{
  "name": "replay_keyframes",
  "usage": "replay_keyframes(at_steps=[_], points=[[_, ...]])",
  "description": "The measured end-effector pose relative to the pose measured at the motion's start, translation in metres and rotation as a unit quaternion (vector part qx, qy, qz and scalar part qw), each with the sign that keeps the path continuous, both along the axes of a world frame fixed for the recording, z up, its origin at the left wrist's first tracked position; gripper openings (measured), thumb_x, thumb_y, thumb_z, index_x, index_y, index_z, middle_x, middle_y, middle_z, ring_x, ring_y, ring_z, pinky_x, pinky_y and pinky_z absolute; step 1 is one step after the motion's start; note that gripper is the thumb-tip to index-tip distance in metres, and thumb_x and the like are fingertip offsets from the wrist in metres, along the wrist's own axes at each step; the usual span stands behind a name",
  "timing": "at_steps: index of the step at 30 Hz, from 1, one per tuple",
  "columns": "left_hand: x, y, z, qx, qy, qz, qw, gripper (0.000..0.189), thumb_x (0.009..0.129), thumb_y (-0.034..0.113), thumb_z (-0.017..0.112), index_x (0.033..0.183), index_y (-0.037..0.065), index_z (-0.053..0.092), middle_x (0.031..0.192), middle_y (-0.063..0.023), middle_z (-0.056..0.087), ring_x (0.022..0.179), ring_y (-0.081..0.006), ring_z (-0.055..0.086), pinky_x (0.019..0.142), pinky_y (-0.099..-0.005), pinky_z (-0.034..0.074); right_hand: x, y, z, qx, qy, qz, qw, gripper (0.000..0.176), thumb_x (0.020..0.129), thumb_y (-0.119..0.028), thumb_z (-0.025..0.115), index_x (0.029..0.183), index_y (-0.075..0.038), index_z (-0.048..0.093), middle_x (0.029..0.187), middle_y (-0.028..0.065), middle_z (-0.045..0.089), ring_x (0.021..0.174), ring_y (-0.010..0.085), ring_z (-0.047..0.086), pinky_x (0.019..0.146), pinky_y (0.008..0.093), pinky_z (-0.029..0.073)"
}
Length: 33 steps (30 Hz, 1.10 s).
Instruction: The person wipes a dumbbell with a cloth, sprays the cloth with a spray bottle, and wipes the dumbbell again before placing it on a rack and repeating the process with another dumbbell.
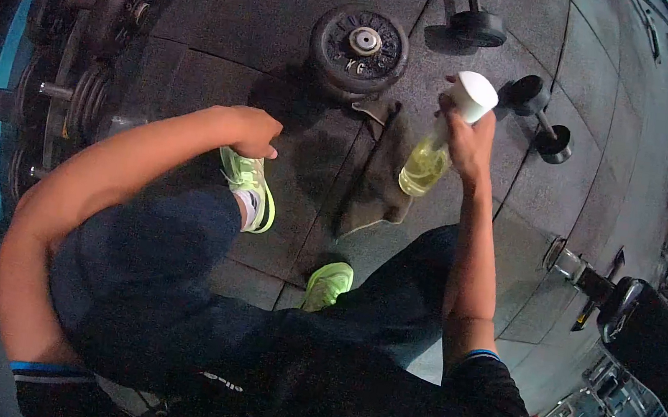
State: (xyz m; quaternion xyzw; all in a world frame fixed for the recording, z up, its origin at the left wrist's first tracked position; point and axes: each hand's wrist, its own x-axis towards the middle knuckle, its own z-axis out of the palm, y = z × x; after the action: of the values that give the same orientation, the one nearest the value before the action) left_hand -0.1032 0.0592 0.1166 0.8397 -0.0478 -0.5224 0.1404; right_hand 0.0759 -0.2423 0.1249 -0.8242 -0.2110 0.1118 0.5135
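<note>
My right hand [471,142] is wrapped around a clear bottle [425,167] with a wide white cap [477,92]. Yellow-green liquid fills its lower part, and the bottle is tilted, base toward the lower left. Beneath it, a dark towel [379,182] lies crumpled on the floor. My left hand [248,130] hangs in front of my left knee, above a yellow-green shoe [250,176]. Its fingers are curled in loosely and partly hidden, with no object showing in them. The other shoe [330,284] rests on the floor between my legs.
Ahead, a round weight-plate dumbbell [364,41] stands on end on the rubber floor [302,196]. Two black dumbbells [478,27] [542,118] lie to its right. A loaded rack [71,94] runs along the left, and a padded bench [643,329] is at right.
</note>
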Motion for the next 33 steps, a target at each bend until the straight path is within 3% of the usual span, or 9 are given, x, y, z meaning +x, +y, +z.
replay_keyframes(at_steps=[8, 9, 10, 18, 19, 22, 26, 30, 33], points=[[-0.001, 0.001, -0.003, -0.007, 0.003, 0.005, 1.0, 0.053, 0.093, 0.039, 0.06, 0.13, 0.001, 0.057, 0.128, -0.0216, 0.061, 0.122, -0.0375, 0.057, 0.102, -0.0465, 0.045, 0.066, -0.067, -0.037, 0.122, -0.049, -0.129, 0.983, 0.022, 0.085, -0.011, 0.074, 0.102, 0.001, 0.068, 0.093, 0.0028, 0.069, 0.082, 0.0107, 0.061, 0.073, 0.027, 0.049], [0.0, 0.003, -0.003, -0.009, -0.003, 0.009, 1.0, 0.053, 0.093, 0.039, 0.06, 0.131, 0.001, 0.056, 0.128, -0.0215, 0.061, 0.122, -0.0374, 0.056, 0.102, -0.0465, 0.045, 0.061, -0.066, -0.023, 0.111, -0.05, -0.174, 0.977, 0.027, 0.083, -0.009, 0.078, 0.106, 0.001, 0.068, 0.096, 0.0028, 0.07, 0.086, 0.0115, 0.062, 0.077, 0.0278, 0.05], [0.0, 0.005, -0.004, -0.011, -0.008, 0.021, 1.0, 0.053, 0.093, 0.038, 0.06, 0.132, 0.001, 0.056, 0.129, -0.0213, 0.061, 0.122, -0.0372, 0.056, 0.102, -0.0465, 0.045, 0.072, -0.081, -0.035, 0.034, -0.103, -0.163, 0.981, 0.056, 0.084, -0.01, 0.078, 0.134, -0.003, 0.054, 0.109, 0.0078, 0.067, 0.092, 0.0155, 0.063, 0.084, 0.0308, 0.05], [0.012, 0.024, -0.01, 0.018, -0.047, 0.035, 0.998, 0.052, 0.093, 0.038, 0.06, 0.133, 0.005, 0.055, 0.128, -0.0199, 0.062, 0.121, -0.0367, 0.057, 0.1, -0.0477, 0.046, 0.085, -0.101, -0.076, 0.145, -0.11, -0.242, 0.953, 0.073, 0.078, -0.008, 0.084, 0.139, 0.003, 0.044, 0.112, 0.0095, 0.066, 0.096, 0.0175, 0.065, 0.091, 0.0313, 0.05], [0.016, 0.024, -0.008, 0.028, -0.051, 0.039, 0.998, 0.052, 0.093, 0.038, 0.06, 0.133, 0.005, 0.055, 0.127, -0.02, 0.062, 0.12, -0.0367, 0.058, 0.1, -0.0478, 0.046, 0.092, -0.113, -0.089, 0.142, -0.096, -0.256, 0.951, 0.075, 0.074, -0.016, 0.089, 0.135, 0.0, 0.049, 0.114, 0.0081, 0.064, 0.097, 0.0156, 0.062, 0.089, 0.0274, 0.048], [0.026, 0.027, -0.004, 0.05, -0.072, 0.049, 0.995, 0.051, 0.094, 0.037, 0.06, 0.132, 0.004, 0.055, 0.126, -0.0202, 0.062, 0.119, -0.0367, 0.058, 0.099, -0.0482, 0.047, 0.103, -0.147, -0.113, -0.007, -0.139, -0.25, 0.958, 0.076, 0.073, -0.021, 0.09, 0.133, 0.0, 0.049, 0.112, 0.0076, 0.063, 0.097, 0.0173, 0.062, 0.088, 0.0294, 0.048], [0.037, 0.038, -0.003, 0.053, -0.116, 0.058, 0.99, 0.047, 0.094, 0.035, 0.061, 0.13, 0.004, 0.056, 0.123, -0.0203, 0.064, 0.116, -0.0376, 0.06, 0.097, -0.049, 0.048, 0.064, -0.15, -0.147, -0.003, 0.048, -0.194, 0.98, 0.05, 0.08, -0.031, 0.084, 0.115, -0.003, 0.064, 0.105, 0.0067, 0.067, 0.094, 0.0177, 0.062, 0.08, 0.032, 0.05], [0.036, 0.036, -0.001, 0.063, -0.126, 0.036, 0.989, 0.047, 0.093, 0.036, 0.062, 0.128, 0.004, 0.057, 0.12, -0.0209, 0.064, 0.114, -0.0387, 0.06, 0.095, -0.0498, 0.048, 0.012, -0.09, -0.158, -0.38, 0.22, -0.055, 0.897, 0.078, 0.077, -0.068, 0.07, 0.114, 0.001, 0.064, 0.109, 0.0156, 0.069, 0.099, 0.0248, 0.066, 0.081, 0.0377, 0.052], [0.037, 0.021, 0.014, 0.068, -0.095, 0.01, 0.993, 0.047, 0.094, 0.036, 0.061, 0.127, 0.002, 0.058, 0.121, -0.0196, 0.064, 0.116, -0.0371, 0.06, 0.096, -0.0491, 0.048, -0.034, -0.041, -0.146, -0.465, 0.087, 0.023, 0.881, 0.061, 0.082, -0.051, 0.072, 0.113, 0.0, 0.065, 0.107, 0.0208, 0.07, 0.099, 0.0361, 0.067, 0.081, 0.0434, 0.053]])
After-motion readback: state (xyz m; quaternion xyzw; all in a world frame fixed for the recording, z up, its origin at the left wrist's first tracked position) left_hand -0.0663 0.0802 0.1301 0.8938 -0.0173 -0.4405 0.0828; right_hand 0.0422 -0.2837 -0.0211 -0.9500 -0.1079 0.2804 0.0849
